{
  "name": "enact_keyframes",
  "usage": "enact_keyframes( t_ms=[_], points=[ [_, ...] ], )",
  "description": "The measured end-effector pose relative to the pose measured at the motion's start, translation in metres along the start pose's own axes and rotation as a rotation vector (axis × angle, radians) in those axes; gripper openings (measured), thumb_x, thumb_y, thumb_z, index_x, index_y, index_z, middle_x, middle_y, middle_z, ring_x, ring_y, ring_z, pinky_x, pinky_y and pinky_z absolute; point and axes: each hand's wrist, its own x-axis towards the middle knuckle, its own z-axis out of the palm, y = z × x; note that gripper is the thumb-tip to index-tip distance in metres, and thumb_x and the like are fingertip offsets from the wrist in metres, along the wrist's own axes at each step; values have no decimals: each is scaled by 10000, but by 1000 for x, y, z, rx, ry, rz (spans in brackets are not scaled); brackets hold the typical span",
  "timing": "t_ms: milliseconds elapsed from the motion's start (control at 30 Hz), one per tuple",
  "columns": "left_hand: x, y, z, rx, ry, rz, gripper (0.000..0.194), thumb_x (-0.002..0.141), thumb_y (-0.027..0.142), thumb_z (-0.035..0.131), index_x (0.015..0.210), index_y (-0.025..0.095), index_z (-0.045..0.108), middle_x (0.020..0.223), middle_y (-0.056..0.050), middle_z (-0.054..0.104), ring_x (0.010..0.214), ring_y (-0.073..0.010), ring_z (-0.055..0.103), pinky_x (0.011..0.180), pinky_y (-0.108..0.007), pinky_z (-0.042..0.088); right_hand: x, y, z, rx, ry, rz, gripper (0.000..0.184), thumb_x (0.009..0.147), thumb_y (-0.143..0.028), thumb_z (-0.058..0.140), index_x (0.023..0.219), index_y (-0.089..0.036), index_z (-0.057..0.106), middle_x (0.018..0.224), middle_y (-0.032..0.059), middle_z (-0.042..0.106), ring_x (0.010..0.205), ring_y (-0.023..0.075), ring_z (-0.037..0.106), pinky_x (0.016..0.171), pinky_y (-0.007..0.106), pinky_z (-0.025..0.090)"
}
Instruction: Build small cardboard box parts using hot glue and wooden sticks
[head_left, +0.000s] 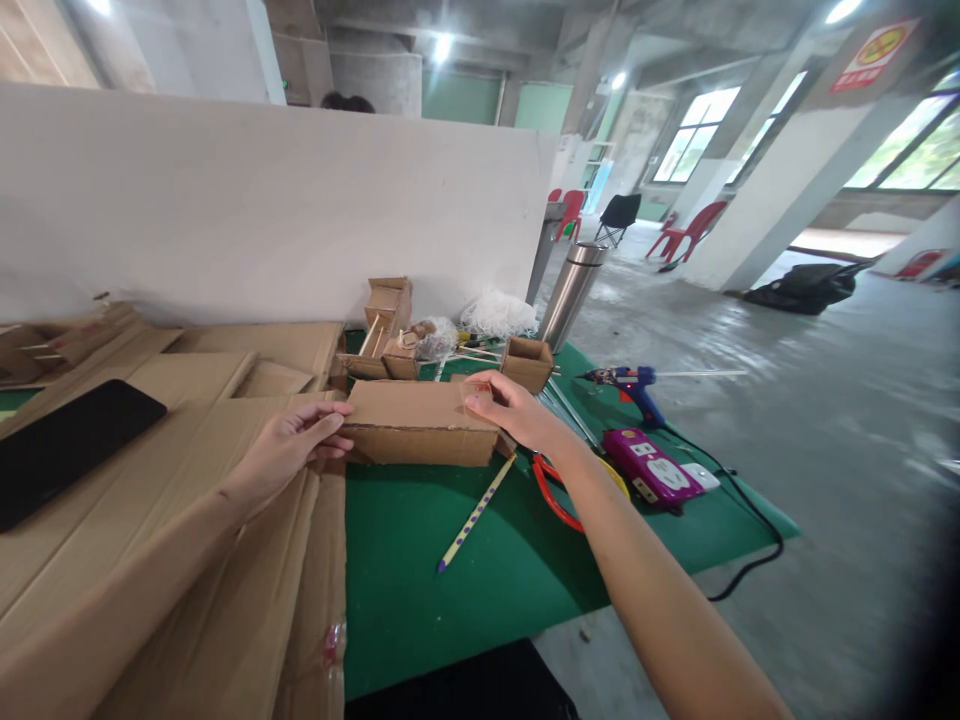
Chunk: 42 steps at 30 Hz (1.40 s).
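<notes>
A long cardboard box (420, 445) lies on the green table, its flat top facing up. At its left end, my left hand (311, 432) grips the edge with thumb and fingers. My right hand (506, 402) is closed on the right end, the thumb on top beside a shiny strip that looks like clear tape. Just in front of the box lies a pale pencil with purple dots (477, 515). Red-handled scissors (553, 495) are partly hidden behind my right forearm.
Cardboard sheets (187, 480) cover the left side, with a black phone (79, 440) on them. Behind the box are small cardboard pieces (527, 363), sticks and white stringy material (499, 313). A steel flask (574, 295), blue glue gun (630, 388) and purple power strip (656, 468) stand right.
</notes>
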Motion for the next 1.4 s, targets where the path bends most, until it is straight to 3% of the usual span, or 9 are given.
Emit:
enact_keyframes(
  t_ms=[367, 733, 867, 1100, 1233, 1400],
  points=[
    [-1, -2, -2, 88, -37, 55, 325, 744, 420, 785, 966, 200, 697, 799, -9, 738, 705, -182, 760, 680, -277, 639, 1, 2, -2, 46, -43, 10, 417, 880, -512, 605, 1171, -222, 536, 1008, 33, 624, 936, 229, 620, 824, 348, 483],
    [-4, 0, 1, 145, -43, 102, 347, 748, 456, 767, 971, 205, 680, 791, -3, 721, 695, -180, 748, 679, -275, 623, 0, 0, -2, 134, -73, 44, 458, 858, -473, 640, 1215, -206, 534, 1110, 57, 632, 996, 228, 619, 861, 347, 479],
    [-5, 2, 2, 150, -46, 105, 342, 740, 460, 773, 956, 207, 692, 772, -3, 724, 692, -182, 745, 679, -278, 625, 0, 2, -7, 169, -101, 50, 459, 814, -463, 700, 1171, -202, 576, 1003, 32, 666, 920, 212, 628, 804, 316, 475],
    [-4, 0, 2, 142, -60, 119, 378, 709, 498, 792, 941, 207, 725, 826, -19, 737, 698, -191, 743, 696, -307, 639, -5, 3, -17, 343, -371, 135, 536, 743, -474, 771, 1160, -178, 612, 960, 43, 726, 846, 190, 691, 720, 269, 519],
    [-3, -1, 1, 143, -70, 125, 424, 689, 536, 795, 942, 202, 737, 828, -24, 737, 698, -194, 739, 692, -316, 641, -8, 5, -15, 433, -524, 174, 623, 683, -487, 808, 1185, -161, 636, 1099, 71, 731, 950, 212, 702, 812, 294, 549],
    [1, 3, 0, 143, -101, 109, 424, 679, 540, 805, 924, 199, 745, 844, -27, 747, 690, -173, 738, 666, -276, 633, -4, 14, -14, 501, -680, 219, 726, 540, -457, 886, 1144, -124, 661, 1035, 83, 761, 915, 216, 718, 801, 288, 564]
  ],
)
